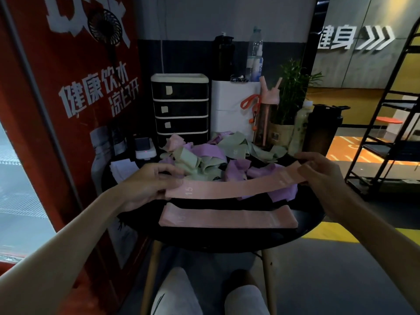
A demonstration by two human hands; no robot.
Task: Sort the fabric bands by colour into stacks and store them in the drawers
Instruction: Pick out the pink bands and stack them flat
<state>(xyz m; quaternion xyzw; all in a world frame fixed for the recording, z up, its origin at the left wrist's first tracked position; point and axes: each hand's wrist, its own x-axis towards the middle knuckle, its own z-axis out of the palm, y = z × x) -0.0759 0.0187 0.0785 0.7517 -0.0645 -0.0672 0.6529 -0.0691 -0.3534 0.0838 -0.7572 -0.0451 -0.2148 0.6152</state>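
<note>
Early days on this one, I'd say. One pink band (231, 186) is pulled out flat across the middle of the frame, left hand (147, 185) and right hand (322, 171) each pinching an end with curled fingers (169, 178), right above the pink stack (227, 218) lying lower centre on the round black worktop (306, 223). That's the only stack started. Behind it sits a jumbled heap of green, purple and pink bands (211, 155), unsorted. The drawer unit (180, 108) at the back looks closed, nothing stored as far as I can see.
</note>
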